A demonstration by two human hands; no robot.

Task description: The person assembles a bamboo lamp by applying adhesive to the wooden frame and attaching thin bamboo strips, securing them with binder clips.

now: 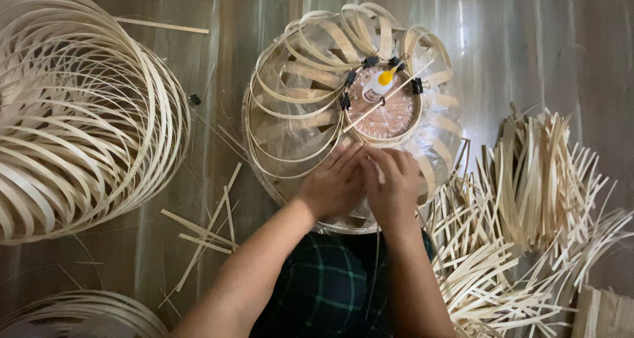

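While pale curved bamboo strips already loop around the far and left sides of the round bamboo lampshade frame (343,107), both the left hand (333,183) and the right hand (394,183) pinch its near, still bare edge, with fingers curled.

At the centre of the head view sits a round frame of looped bamboo strips (310,107), with the left hand (330,183) and right hand (394,186) pressed side by side on its rim at 6 o'clock. Black clips (351,78) ring a small woven disc (386,107) at 12 o'clock, where a glue bottle (381,81) lies. Coiled bamboo hoops (79,113) lie at 9 o'clock, loose strips (528,206) at 4 o'clock
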